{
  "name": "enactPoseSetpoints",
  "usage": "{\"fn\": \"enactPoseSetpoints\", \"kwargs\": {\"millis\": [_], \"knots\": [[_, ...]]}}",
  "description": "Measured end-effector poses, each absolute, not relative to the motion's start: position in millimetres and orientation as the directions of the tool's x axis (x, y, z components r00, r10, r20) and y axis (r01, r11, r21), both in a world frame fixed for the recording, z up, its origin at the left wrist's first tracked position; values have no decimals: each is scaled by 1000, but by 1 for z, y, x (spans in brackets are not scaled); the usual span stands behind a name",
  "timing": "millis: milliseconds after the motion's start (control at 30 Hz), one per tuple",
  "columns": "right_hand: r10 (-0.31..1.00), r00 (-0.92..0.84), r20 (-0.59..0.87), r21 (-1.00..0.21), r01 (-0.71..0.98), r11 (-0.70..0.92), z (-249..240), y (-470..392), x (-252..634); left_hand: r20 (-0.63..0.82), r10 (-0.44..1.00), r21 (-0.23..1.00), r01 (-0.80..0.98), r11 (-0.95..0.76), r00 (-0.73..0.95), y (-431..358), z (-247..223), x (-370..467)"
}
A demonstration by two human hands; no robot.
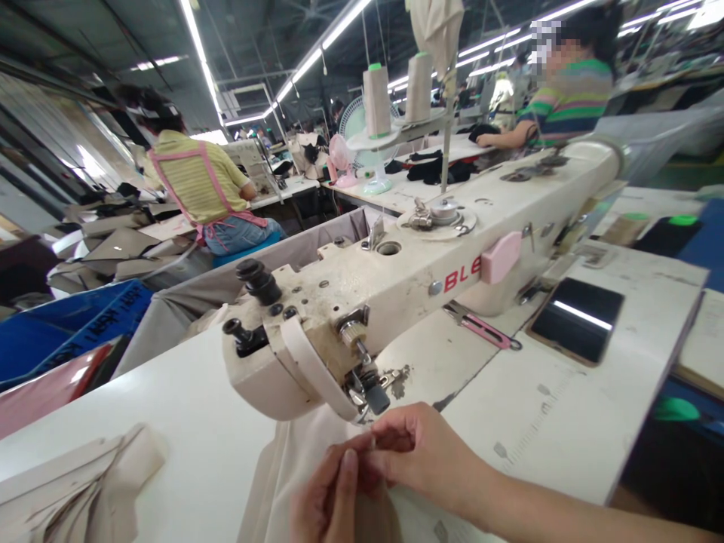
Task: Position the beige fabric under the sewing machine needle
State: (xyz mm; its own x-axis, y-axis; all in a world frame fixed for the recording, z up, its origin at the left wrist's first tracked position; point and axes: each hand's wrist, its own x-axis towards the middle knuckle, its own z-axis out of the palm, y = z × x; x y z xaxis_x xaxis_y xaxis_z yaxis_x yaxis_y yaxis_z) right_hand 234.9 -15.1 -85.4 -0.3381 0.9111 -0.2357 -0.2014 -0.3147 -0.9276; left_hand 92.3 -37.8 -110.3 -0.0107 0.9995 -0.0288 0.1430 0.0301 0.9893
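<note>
I am watching the left hand (328,501) and the right hand (421,452) meeting just below the needle area of the cream sewing machine (396,294). The right hand's grip is pinching together on what looks like a fine thread, too thin to make out clearly; the left hand's fingers are curling close against it, and I cannot tell whether they are clamping anything. Both hands are resting over a piece of pale fabric (299,452) lying on the white bench (186,422) under the machine head. Pink-handled snips (483,329) and a dark phone (577,318) are lying on the bench beyond. Two thread cones (377,99) are standing behind the machine.
</note>
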Motion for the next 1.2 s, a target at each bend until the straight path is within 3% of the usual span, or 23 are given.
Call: {"fn": "enactPoseSetpoints", "kwargs": {"millis": [67,133,200,300,367,567,767,1200], "knots": [[924,-305,-228,-943,-169,-288,-89,-15,233,-50,999,983,175,51,-10,-29,-104,85],[939,-263,-222,-955,-136,-264,-92,-16,232,24,1000,950,311,-20,-8,-18,-97,79],[943,-253,-214,-961,-117,-250,-95,-16,231,29,994,906,418,-72,109,-7,-91,72],[937,-275,-214,-961,-112,-252,-97,-14,232,-150,923,888,459,-32,354,8,-87,64],[938,-267,-221,-959,-114,-258,-97,-13,232,-210,895,892,452,11,393,14,-89,61],[963,-171,-207,-975,-49,-219,-94,-16,232,-279,893,915,378,137,353,15,-99,61],[936,-328,-127,-976,210,-59,-94,-24,232,-274,960,817,542,198,62,17,-88,73],[909,-367,-195,-979,127,-159,-93,-2,234,-282,959,720,654,232,-29,27,-91,81]]}}
